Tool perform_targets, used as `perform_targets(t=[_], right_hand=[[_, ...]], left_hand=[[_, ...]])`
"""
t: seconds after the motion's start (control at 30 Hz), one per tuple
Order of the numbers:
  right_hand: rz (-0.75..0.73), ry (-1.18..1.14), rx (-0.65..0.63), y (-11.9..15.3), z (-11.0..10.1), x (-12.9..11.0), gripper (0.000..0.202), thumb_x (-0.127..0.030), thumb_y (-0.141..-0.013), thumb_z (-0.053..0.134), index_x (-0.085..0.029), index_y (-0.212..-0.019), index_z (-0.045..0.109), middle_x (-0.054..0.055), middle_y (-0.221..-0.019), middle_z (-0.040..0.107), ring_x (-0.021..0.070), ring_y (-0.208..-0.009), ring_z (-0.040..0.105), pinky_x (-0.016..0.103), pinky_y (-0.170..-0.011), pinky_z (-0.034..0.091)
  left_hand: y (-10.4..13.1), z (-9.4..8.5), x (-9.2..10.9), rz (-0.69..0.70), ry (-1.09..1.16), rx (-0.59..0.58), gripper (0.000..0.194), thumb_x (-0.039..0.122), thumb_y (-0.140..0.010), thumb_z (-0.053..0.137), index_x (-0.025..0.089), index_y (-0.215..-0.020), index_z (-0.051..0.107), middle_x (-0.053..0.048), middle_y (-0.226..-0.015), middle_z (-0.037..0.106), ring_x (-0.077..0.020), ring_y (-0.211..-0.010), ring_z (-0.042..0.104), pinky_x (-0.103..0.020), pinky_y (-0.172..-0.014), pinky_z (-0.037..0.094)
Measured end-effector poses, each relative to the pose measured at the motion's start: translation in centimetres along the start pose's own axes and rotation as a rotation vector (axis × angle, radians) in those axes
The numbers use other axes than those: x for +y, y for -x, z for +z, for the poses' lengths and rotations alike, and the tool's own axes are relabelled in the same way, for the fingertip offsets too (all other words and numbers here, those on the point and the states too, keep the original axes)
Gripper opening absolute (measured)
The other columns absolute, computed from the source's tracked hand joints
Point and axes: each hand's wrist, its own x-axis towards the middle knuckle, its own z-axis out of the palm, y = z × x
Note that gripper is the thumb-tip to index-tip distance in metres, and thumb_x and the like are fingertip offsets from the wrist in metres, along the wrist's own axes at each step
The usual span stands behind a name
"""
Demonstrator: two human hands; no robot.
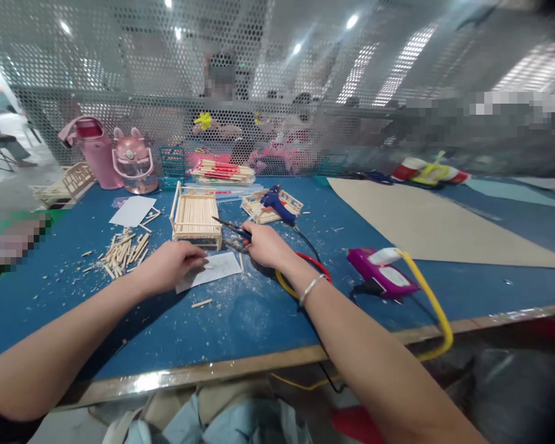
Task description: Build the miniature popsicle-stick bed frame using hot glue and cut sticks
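Observation:
My right hand [261, 242] is closed round a dark pointed tool [231, 226], whose tip reaches the right side of a small bed-like frame of wooden sticks [197, 213]. In front of that frame, my left hand [176, 262] rests by a white paper [219, 269]; its fingers are curled together, and what they hold, if anything, is too small to name. A short stick piece lies on the paper near the fingertips. Left of this hand is a pile of cut sticks [120, 253]. Another stick piece [201, 303] lies nearer the table's front edge.
A blue glue gun [280, 205] lies on a second stick frame [259, 213]. A purple device [383, 271] with a yellow cable stands at the right, before a beige sheet [425, 216]. Pink bottle [99, 154], clear bottle [135, 163] and stick bundles [224, 171] line the back.

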Motion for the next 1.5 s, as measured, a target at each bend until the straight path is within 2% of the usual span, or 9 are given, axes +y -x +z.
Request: perform_targets(t=[0.2, 0.4, 0.67, 0.77, 0.87, 1.03, 1.17, 1.3, 1.5], right_hand=[[-0.018, 0.039, -0.033, -0.1, -0.1, -0.1, 0.016, -0.007, -0.075, 0.047, -0.018, -0.085, 0.055, 0.007, -0.081, 0.065, 0.0163, -0.071, 0.055, 0.022, -0.057, 0.029], [-0.033, 0.079, -0.097, -0.1, -0.1, 0.0, 0.021, -0.006, -0.076, 0.048, -0.017, -0.093, 0.055, 0.012, -0.088, 0.067, 0.0190, -0.074, 0.058, 0.024, -0.059, 0.030], [-0.124, -0.048, -0.084, 1.0, -2.0, -0.6, 0.013, -0.009, -0.079, 0.045, -0.017, -0.087, 0.051, 0.005, -0.083, 0.061, 0.0154, -0.073, 0.052, 0.022, -0.064, 0.034], [-0.137, -0.105, -0.086, 1.2, -2.5, -0.6, 0.011, -0.009, -0.077, 0.045, -0.017, -0.082, 0.050, 0.003, -0.079, 0.057, 0.0146, -0.072, 0.050, 0.023, -0.065, 0.035], [-0.225, -0.250, -0.177, 1.7, -3.1, -1.1, 0.009, -0.009, -0.076, 0.046, -0.018, -0.079, 0.048, 0.001, -0.078, 0.056, 0.0134, -0.071, 0.050, 0.023, -0.066, 0.038], [-0.362, -0.241, -0.324, 2.8, -3.3, -3.5, 0.010, -0.010, -0.078, 0.048, -0.018, -0.082, 0.053, 0.001, -0.078, 0.060, 0.0132, -0.070, 0.051, 0.023, -0.064, 0.036], [-0.379, -0.183, -0.262, 2.4, -1.6, -4.4, 0.013, -0.014, -0.081, 0.051, -0.018, -0.091, 0.057, 0.006, -0.089, 0.064, 0.0164, -0.078, 0.056, 0.025, -0.066, 0.037], [-0.299, -0.180, -0.132, 1.2, -0.3, -3.6, 0.024, -0.011, -0.079, 0.051, -0.019, -0.101, 0.056, 0.007, -0.101, 0.065, 0.0188, -0.090, 0.058, 0.027, -0.074, 0.039], [-0.268, -0.217, -0.110, 0.8, -0.8, -2.8, 0.024, -0.008, -0.078, 0.048, -0.017, -0.099, 0.057, 0.006, -0.092, 0.066, 0.0154, -0.081, 0.058, 0.024, -0.070, 0.039]], left_hand=[[1.3, -2.9, -4.3, -0.112, -0.287, -0.015, 0.027, 0.020, -0.079, 0.048, 0.024, -0.093, 0.071, -0.006, -0.093, 0.071, -0.0220, -0.082, 0.063, -0.030, -0.072, 0.045], [0.8, -2.2, -6.1, -0.034, -0.236, -0.068, 0.023, 0.024, -0.078, 0.049, 0.022, -0.086, 0.071, -0.006, -0.090, 0.068, -0.0202, -0.080, 0.061, -0.028, -0.071, 0.043], [1.5, -3.0, -5.3, -0.111, -0.200, 0.043, 0.022, 0.022, -0.080, 0.042, 0.021, -0.081, 0.064, -0.005, -0.075, 0.067, -0.0183, -0.065, 0.058, -0.027, -0.058, 0.038], [1.7, -2.8, -4.6, -0.099, -0.148, 0.056, 0.024, 0.023, -0.081, 0.042, 0.021, -0.087, 0.065, -0.007, -0.085, 0.070, -0.0205, -0.073, 0.061, -0.029, -0.064, 0.041], [1.6, -2.1, -4.3, -0.039, -0.114, 0.049, 0.029, 0.024, -0.083, 0.041, 0.022, -0.095, 0.067, -0.008, -0.096, 0.070, -0.0225, -0.083, 0.062, -0.032, -0.072, 0.043], [1.2, -1.6, -4.9, 0.027, -0.147, 0.073, 0.029, 0.022, -0.084, 0.041, 0.021, -0.083, 0.070, -0.007, -0.091, 0.066, -0.0197, -0.082, 0.060, -0.031, -0.076, 0.044], [1.0, -1.5, -4.6, 0.039, -0.131, 0.106, 0.028, 0.022, -0.086, 0.041, 0.019, -0.082, 0.069, -0.009, -0.109, 0.060, -0.0203, -0.093, 0.058, -0.033, -0.084, 0.044], [0.8, -0.9, -3.7, 0.065, -0.090, 0.077, 0.028, 0.022, -0.087, 0.040, 0.019, -0.084, 0.067, -0.009, -0.100, 0.062, -0.0196, -0.084, 0.059, -0.031, -0.076, 0.045], [0.7, -0.2, -2.9, 0.045, -0.030, 0.142, 0.025, 0.021, -0.086, 0.041, 0.018, -0.081, 0.065, -0.008, -0.105, 0.062, -0.0187, -0.088, 0.060, -0.030, -0.079, 0.045]])
